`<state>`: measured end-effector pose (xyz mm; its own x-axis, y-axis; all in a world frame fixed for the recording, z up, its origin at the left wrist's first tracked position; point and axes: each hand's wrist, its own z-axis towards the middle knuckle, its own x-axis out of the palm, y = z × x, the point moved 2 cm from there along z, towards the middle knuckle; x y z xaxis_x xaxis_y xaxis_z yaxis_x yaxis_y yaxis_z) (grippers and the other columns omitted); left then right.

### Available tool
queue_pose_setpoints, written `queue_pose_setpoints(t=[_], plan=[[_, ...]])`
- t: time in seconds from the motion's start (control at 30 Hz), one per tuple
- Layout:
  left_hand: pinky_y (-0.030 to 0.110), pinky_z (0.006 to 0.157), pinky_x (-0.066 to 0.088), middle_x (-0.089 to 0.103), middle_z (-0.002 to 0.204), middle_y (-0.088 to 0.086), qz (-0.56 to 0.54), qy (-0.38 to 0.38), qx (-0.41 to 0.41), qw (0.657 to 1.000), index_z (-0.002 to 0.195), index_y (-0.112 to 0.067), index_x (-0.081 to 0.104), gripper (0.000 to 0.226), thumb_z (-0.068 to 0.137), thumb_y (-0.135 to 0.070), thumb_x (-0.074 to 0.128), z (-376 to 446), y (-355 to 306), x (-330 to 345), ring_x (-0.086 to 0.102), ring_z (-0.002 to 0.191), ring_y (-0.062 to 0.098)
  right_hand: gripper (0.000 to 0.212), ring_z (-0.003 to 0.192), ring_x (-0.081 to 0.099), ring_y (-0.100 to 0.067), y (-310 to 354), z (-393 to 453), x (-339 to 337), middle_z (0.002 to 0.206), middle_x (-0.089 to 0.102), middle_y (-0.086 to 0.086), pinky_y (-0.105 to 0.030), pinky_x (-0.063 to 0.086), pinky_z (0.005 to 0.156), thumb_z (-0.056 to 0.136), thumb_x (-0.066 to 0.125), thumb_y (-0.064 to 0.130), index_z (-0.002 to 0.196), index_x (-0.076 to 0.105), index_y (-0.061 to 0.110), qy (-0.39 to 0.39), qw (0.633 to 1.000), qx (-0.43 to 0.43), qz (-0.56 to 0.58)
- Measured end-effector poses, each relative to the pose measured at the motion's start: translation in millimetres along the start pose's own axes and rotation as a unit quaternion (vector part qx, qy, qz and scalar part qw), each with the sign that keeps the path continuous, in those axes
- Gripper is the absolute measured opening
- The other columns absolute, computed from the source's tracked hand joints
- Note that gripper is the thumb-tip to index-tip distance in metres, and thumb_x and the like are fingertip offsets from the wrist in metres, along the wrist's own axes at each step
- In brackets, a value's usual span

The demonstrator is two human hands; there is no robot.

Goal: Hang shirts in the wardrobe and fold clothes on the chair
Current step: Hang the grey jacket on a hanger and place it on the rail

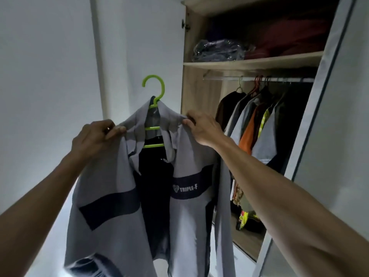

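Head view is showing both hands holding up a grey shirt [185, 212] that is sitting on a green hanger [153, 108], in front of the white wall just left of the open wardrobe [191, 80]. The left hand [93, 138] is pinching the shoulder fabric, its grip clamped on the cloth, and the right hand [201, 128] is pinching the opposite shoulder in the same way, so the hanger's hook is standing free above and between the two grips.

To do this step well, the person is probably needing to square the shoulders over the hanger's arms and straighten the collar, which is lying folded between the grips, before letting go with one hand and taking the hook. The front is hanging open below the grips, so a lopsided pull is likely to slide the shirt off.

Right of the right grip, the wardrobe is holding a rail [257, 78] crowded with hanging garments [257, 124], with bare rail at its near end. Above the rail, a shelf [251, 61] is carrying a plastic-wrapped dark bundle [219, 49] and a folded maroon fabric [287, 43]. Low on the wardrobe floor some bright yellow clothing [246, 217] is lying in a heap
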<state>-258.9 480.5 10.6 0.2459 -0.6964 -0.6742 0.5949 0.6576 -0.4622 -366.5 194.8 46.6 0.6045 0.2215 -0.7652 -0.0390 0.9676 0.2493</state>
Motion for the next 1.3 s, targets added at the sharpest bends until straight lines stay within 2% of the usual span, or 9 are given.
queue_pose_setpoints(t=[0.13,0.37,0.53,0.73,0.83,1.0,1.1,1.2,1.3], plan=[[0.045,0.068,0.049,0.062,0.077,0.002,-0.014,-0.009,0.009,1.000,0.077,-0.025,0.061,0.047,0.089,-0.069,0.047,20.1,-19.7,21.0,0.058,0.079,0.029,0.026,0.085,0.057,-0.027,-27.1,11.2,-9.4,0.095,0.063,-0.006,-0.042,0.047,0.070,0.105,0.044,0.035,0.101,0.060,0.015,-0.014,1.000,-0.005,0.012],[0.042,0.067,0.049,0.064,0.078,0.003,-0.048,-0.018,0.021,0.998,0.078,-0.024,0.065,0.048,0.089,-0.068,0.050,61.6,-36.1,57.3,0.058,0.076,0.027,0.023,0.078,0.051,-0.026,-66.6,35.8,-9.8,0.085,0.054,-0.002,-0.034,0.033,0.064,0.103,0.044,0.034,0.089,0.053,0.018,-0.037,0.999,0.025,0.005],[0.041,0.067,0.050,0.067,0.075,0.005,-0.092,-0.029,0.038,0.995,0.080,-0.016,0.069,0.041,0.093,-0.053,0.058,99.8,-25.5,87.7,0.062,0.072,0.025,0.021,0.074,0.051,-0.022,-83.3,59.6,11.2,0.083,0.058,-0.002,-0.032,0.032,0.058,0.102,0.047,0.034,0.088,0.056,0.021,-0.041,0.997,0.057,0.036],[0.032,0.061,0.045,0.068,0.077,0.001,-0.111,-0.012,0.069,0.991,0.082,-0.016,0.070,0.032,0.095,-0.044,0.060,169.0,0.5,135.6,0.061,0.072,0.016,0.032,0.063,0.059,-0.019,-111.8,108.2,43.4,0.066,0.059,0.003,-0.028,0.039,0.049,0.094,0.054,0.030,0.063,0.051,0.023,-0.023,0.993,0.101,0.056],[0.028,0.060,0.043,0.068,0.074,0.000,-0.123,-0.002,0.080,0.989,0.077,-0.018,0.069,0.030,0.094,-0.042,0.062,218.5,21.4,166.3,0.061,0.070,0.013,0.029,0.061,0.058,-0.013,-124.0,148.6,57.4,0.064,0.059,0.004,-0.027,0.042,0.054,0.092,0.060,0.027,0.063,0.056,0.023,0.027,0.990,0.106,0.083],[0.029,0.057,0.038,0.061,0.061,0.002,-0.156,0.032,0.106,0.982,0.069,-0.014,0.065,0.035,0.092,-0.040,0.065,305.8,58.3,218.8,0.053,0.059,0.013,0.024,0.081,0.066,-0.013,-147.5,220.3,80.0,0.080,0.071,0.005,-0.034,0.051,0.078,0.090,0.067,0.043,0.087,0.075,0.021,0.131,0.984,0.106,0.061],[0.030,0.058,0.040,0.058,0.055,-0.004,-0.198,0.050,0.124,0.971,0.066,-0.017,0.063,0.032,0.090,-0.038,0.069,358.3,69.5,252.0,0.050,0.054,0.004,0.019,0.084,0.066,-0.008,-157.4,249.9,94.2,0.085,0.071,0.011,-0.027,0.051,0.078,0.093,0.065,0.042,0.089,0.075,0.026,0.135,0.981,0.120,0.074],[0.017,0.057,0.039,0.060,0.058,-0.017,-0.215,0.076,0.164,0.960,0.066,-0.024,0.062,0.029,0.089,-0.039,0.070,400.3,66.8,286.6,0.053,0.055,-0.006,0.019,0.092,0.068,-0.010,-173.5,272.8,107.1,0.097,0.073,0.008,-0.030,0.054,0.086,0.093,0.065,0.045,0.095,0.075,0.028,0.142,0.974,0.153,0.088],[0.020,0.062,0.042,0.064,0.063,-0.007,-0.252,0.100,0.176,0.946,0.073,-0.020,0.065,0.025,0.092,-0.035,0.069,430.7,61.9,327.6,0.055,0.060,-0.001,0.027,0.096,0.071,-0.016,-195.8,290.2,119.7,0.101,0.075,0.004,-0.039,0.056,0.094,0.093,0.066,0.044,0.107,0.075,0.022,0.135,0.964,0.192,0.128]])
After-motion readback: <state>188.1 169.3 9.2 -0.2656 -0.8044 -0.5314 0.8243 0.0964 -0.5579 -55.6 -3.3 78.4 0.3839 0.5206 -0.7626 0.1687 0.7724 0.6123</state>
